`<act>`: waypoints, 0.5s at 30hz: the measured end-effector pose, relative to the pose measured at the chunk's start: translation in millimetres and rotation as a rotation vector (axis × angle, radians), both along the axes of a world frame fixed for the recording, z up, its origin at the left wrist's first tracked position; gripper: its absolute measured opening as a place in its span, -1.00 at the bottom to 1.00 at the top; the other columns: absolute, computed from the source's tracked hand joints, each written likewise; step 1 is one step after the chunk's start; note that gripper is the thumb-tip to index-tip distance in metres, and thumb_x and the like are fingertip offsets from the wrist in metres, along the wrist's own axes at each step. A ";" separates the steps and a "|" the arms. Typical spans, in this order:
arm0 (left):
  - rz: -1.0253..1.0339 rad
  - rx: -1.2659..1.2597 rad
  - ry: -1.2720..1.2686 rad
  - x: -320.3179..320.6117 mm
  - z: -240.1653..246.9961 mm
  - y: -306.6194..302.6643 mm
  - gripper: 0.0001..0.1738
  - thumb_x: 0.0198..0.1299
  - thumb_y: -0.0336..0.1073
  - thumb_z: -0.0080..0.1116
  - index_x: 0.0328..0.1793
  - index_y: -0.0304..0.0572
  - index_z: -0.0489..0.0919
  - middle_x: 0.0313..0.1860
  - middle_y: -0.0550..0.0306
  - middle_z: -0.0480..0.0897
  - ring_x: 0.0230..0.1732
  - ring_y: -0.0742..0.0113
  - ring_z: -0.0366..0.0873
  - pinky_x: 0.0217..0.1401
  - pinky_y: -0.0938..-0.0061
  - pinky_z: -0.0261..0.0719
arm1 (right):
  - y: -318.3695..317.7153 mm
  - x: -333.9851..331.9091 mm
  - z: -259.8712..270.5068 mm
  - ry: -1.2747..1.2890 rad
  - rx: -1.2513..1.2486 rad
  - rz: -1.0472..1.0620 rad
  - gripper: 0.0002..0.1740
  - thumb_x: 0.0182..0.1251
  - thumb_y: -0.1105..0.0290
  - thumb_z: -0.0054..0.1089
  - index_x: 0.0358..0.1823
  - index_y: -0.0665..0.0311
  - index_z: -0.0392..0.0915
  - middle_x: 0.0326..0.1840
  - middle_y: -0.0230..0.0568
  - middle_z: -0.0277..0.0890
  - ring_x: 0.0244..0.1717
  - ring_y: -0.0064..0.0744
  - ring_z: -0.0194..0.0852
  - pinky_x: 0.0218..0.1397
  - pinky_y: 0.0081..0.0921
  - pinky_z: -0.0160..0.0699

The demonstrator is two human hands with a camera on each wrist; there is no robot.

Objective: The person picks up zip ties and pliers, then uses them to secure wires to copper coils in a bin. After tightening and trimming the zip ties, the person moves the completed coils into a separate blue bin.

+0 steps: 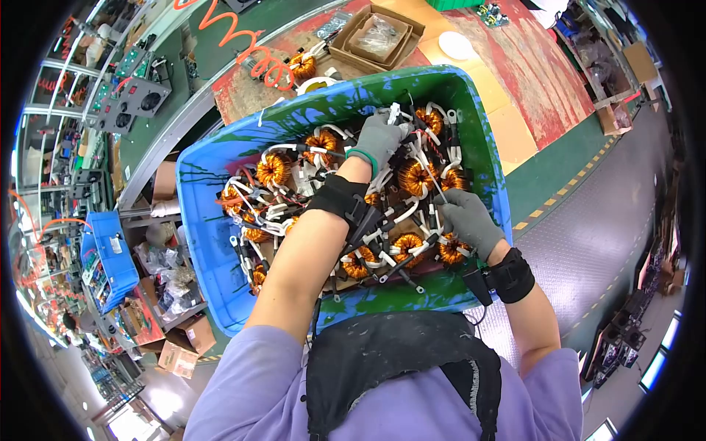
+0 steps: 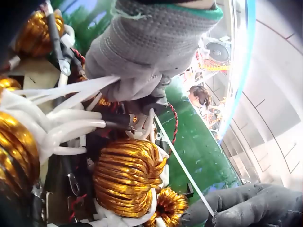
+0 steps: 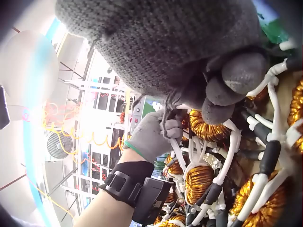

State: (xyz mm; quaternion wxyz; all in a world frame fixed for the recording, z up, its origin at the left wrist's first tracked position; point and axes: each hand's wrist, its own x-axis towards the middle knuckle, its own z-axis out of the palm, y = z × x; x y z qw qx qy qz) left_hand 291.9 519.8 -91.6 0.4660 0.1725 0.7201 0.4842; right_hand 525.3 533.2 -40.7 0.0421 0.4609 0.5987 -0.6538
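Observation:
My gloved left hand (image 1: 381,141), at the far side of the blue bin (image 1: 197,220), has its fingers curled round several flat white cable ties (image 2: 78,94), beside a black-sleeved lead end (image 2: 154,101). From there a single thin white cable tie (image 2: 182,165) runs straight to my right hand (image 1: 471,220), which pinches its end near the bin's right side. Below them lies a copper-wound toroid coil (image 2: 128,177) with white-sleeved leads. Further coils (image 1: 273,169) with black and white leads fill the bin. The right fingers' grip is partly hidden in the right wrist view.
Behind the bin, a cardboard box (image 1: 376,37) with a clear bag stands on the worn red bench (image 1: 507,81). An orange coiled hose (image 1: 235,37) hangs over the far left. A smaller blue bin (image 1: 110,257) and shelves are at the left. Metal floor (image 1: 581,220) lies right.

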 end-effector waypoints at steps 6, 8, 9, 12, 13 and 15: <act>-0.049 -0.014 -0.072 -3.7 20.0 -6.1 -0.65 0.07 -0.38 0.36 -0.03 -0.36 0.58 -0.28 0.11 0.65 -0.31 0.37 0.54 -0.20 0.44 0.51 | 6.2 -5.4 -12.2 -0.013 0.067 -0.002 -0.71 0.23 0.44 -0.07 -0.11 0.43 0.55 -0.51 -0.31 0.45 -0.53 -0.56 0.38 -0.40 -0.55 0.42; -0.061 -0.016 -0.132 -5.2 17.6 -6.9 -0.66 0.07 -0.38 0.36 -0.04 -0.36 0.58 -0.28 0.12 0.65 -0.32 0.38 0.54 -0.19 0.46 0.51 | 5.8 -6.2 -5.7 -0.015 0.066 0.004 -0.70 0.23 0.44 -0.07 -0.10 0.42 0.55 -0.51 -0.31 0.46 -0.52 -0.57 0.38 -0.40 -0.55 0.42; -0.062 0.013 -0.084 -4.1 13.0 -6.2 -0.66 0.07 -0.38 0.36 -0.04 -0.36 0.57 -0.29 0.14 0.64 -0.32 0.38 0.54 -0.20 0.46 0.51 | 5.0 -6.1 -0.3 -0.017 0.063 0.006 -0.69 0.22 0.43 -0.07 -0.09 0.41 0.55 -0.51 -0.31 0.46 -0.52 -0.57 0.38 -0.40 -0.56 0.41; -0.056 0.032 -0.067 -2.6 11.3 -4.5 -0.65 0.10 -0.37 0.34 0.01 -0.29 0.55 -0.38 0.22 0.57 -0.43 0.44 0.44 -0.36 0.48 0.39 | -0.4 -1.6 26.3 -0.067 0.089 0.034 -0.69 0.21 0.44 -0.06 -0.08 0.43 0.55 -0.51 -0.33 0.45 -0.53 -0.57 0.37 -0.41 -0.56 0.41; -0.056 0.022 -0.098 -2.4 11.7 -4.3 -0.63 0.13 -0.37 0.33 0.06 -0.21 0.53 -0.45 0.28 0.50 -0.54 0.48 0.34 -0.53 0.51 0.26 | -0.5 -0.2 24.9 -0.068 0.089 0.036 -0.69 0.21 0.44 -0.06 -0.08 0.43 0.55 -0.51 -0.33 0.45 -0.53 -0.57 0.37 -0.41 -0.56 0.41; -0.061 0.007 -0.093 -2.9 13.3 -3.7 -0.62 0.12 -0.37 0.33 0.07 -0.21 0.53 -0.44 0.28 0.50 -0.54 0.49 0.34 -0.52 0.51 0.26 | 0.6 3.8 19.6 -0.031 0.062 0.036 -0.69 0.20 0.45 -0.05 -0.08 0.44 0.55 -0.52 -0.33 0.45 -0.54 -0.57 0.37 -0.42 -0.57 0.40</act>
